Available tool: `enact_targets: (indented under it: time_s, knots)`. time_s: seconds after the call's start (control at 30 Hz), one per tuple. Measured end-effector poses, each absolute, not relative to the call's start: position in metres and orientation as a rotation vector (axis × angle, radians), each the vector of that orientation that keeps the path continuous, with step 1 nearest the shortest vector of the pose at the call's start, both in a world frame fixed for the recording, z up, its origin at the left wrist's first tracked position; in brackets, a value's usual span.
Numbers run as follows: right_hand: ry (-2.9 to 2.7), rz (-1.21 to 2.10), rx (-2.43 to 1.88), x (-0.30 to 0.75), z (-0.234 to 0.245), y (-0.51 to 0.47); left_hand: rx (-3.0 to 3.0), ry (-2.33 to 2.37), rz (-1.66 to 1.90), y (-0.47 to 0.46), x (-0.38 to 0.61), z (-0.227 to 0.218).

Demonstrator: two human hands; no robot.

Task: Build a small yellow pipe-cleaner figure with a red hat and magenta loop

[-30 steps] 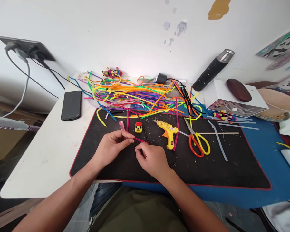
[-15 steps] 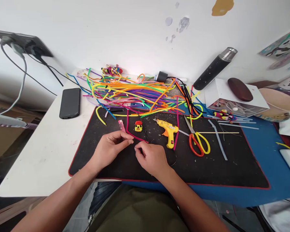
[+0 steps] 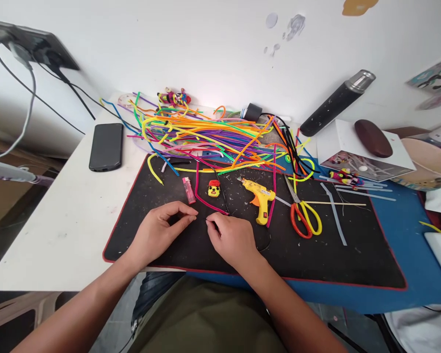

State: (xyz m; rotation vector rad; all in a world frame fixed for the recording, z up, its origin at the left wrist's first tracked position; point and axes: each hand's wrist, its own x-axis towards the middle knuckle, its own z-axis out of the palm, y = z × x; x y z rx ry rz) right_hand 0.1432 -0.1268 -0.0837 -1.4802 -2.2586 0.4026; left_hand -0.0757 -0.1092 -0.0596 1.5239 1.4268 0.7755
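My left hand (image 3: 164, 228) hovers over the black mat, thumb and forefinger tips pressed together. Whatever they pinch, if anything, is too small to make out. A short gap away, my right hand (image 3: 232, 239) is also closed in a pinch, its contents hidden. Just beyond the left fingers lies a pink lighter (image 3: 188, 190). Ahead of both hands sits a small yellow head with a red top (image 3: 213, 189). A bent magenta pipe cleaner (image 3: 205, 203) runs close to the right fingertips. To the right lie a yellow glue gun (image 3: 259, 198) and scissors (image 3: 304, 211) with red and yellow handles.
A heap of coloured pipe cleaners (image 3: 209, 137) spreads along the wall. A phone (image 3: 106, 147) lies on the white table at left. At back right stand a black flask (image 3: 332, 109) and a white box (image 3: 340, 142). Glue sticks (image 3: 336, 215) lie on the mat.
My two hands have moved slightly apart, the left drawing back from the lighter, which now shows whole. The camera view has shifted a little. Both pinches stay closed.
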Motion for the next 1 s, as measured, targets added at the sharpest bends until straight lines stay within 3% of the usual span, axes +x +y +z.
enact_targets:
  time_s: [0.5,1.0]
  knots:
    - [-2.172,0.399,-1.435,0.144,-0.080,-0.129,1.459,1.390,0.804,-0.114,-0.079,-0.063]
    - [-1.876,0.718,-1.418,0.150,-0.077,-0.129,1.567,1.383,0.818,-0.117,-0.061,-0.054]
